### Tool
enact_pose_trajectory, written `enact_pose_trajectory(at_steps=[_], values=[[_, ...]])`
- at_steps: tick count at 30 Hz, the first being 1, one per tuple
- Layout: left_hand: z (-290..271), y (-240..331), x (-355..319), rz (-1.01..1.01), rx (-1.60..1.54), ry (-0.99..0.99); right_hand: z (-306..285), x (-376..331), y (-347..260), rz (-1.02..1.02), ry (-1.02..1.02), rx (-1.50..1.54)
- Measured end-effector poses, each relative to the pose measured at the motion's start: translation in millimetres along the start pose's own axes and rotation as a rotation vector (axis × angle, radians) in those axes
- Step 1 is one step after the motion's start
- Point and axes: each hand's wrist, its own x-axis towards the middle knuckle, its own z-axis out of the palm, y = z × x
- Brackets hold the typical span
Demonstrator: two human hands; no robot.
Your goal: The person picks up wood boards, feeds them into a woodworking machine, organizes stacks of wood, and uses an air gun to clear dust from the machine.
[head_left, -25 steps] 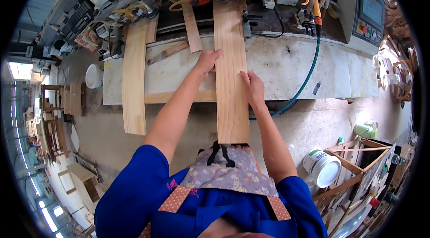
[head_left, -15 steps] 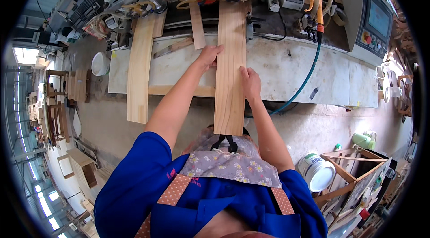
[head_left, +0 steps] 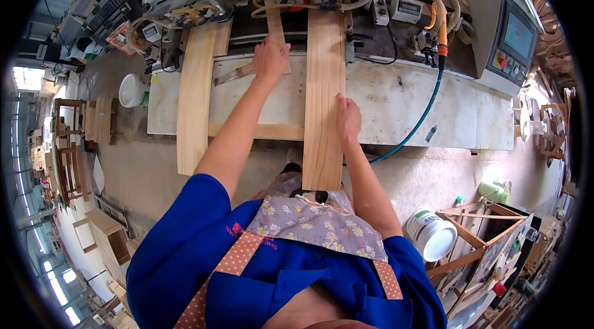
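Observation:
A long pale wooden board lies lengthwise before me, its far end under the machine's clamps and its near end overhanging the table edge toward my apron. My right hand is closed on the board's right edge, thumb on top and fingers partly hidden. To the left, my left hand grips a narrow wooden strip, covering much of its near part. A brush with a wooden handle lies just left of that hand. Another long board rests farther left, also overhanging the edge.
The white worktable runs along the machine, with a wooden rail by its front edge. A teal hose hangs at the right, near the control panel. White buckets stand on the floor.
My left hand has left the long board's left edge and moved forward and left onto the narrow strip. My right hand stays at the board's right edge.

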Motion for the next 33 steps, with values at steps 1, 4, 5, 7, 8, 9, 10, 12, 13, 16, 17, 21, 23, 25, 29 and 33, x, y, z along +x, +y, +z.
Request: enact_pose_trajectory(at_steps=[1,4,5,7,8,9,10,12,13,16,17,21,23,25,29,33], values=[[5,-7,13,0.01,0.04,0.013,1,0,0,-0.007,0.0,-0.005],[35,-23,23,0.078,0.092,-0.034,3,-2,-1,0.001,0.01,-0.015],[44,-30,21,0.144,0.151,-0.078,3,-3,-2,0.007,0.013,-0.017],[39,-18,10,0.287,0.272,-0.168,3,-4,-3,0.013,0.044,-0.006],[48,-16,8,0.304,0.157,-0.164,3,-4,-3,0.015,0.058,0.0],[53,-10,5,0.315,0.042,-0.156,2,-5,-4,0.024,0.048,-0.008],[55,-7,2,0.325,-0.074,-0.148,1,-5,-6,0.032,0.038,-0.016],[56,-9,10,0.333,-0.087,-0.202,2,-5,-6,0.038,0.033,-0.022],[55,-12,19,0.351,-0.113,-0.224,3,-5,-6,0.036,0.038,-0.02],[44,-19,24,0.436,-0.151,-0.283,2,-4,-6,0.047,0.035,0.008],[38,-21,24,0.469,-0.156,-0.3,2,-4,-6,0.053,0.031,0.021],[4,-18,-14,0.584,-0.002,-0.286,3,1,0,0.052,0.044,-0.004],[3,-34,-23,0.658,0.054,-0.352,5,1,3,0.048,0.046,-0.012],[8,-45,-19,0.733,0.013,-0.297,3,-2,-4,0.04,0.036,-0.012],[14,-50,3,0.777,0.019,-0.246,4,-4,-5,0.047,0.026,-0.047],[11,-44,17,0.769,0.004,-0.306,2,-6,-7,0.06,0.03,-0.044]])
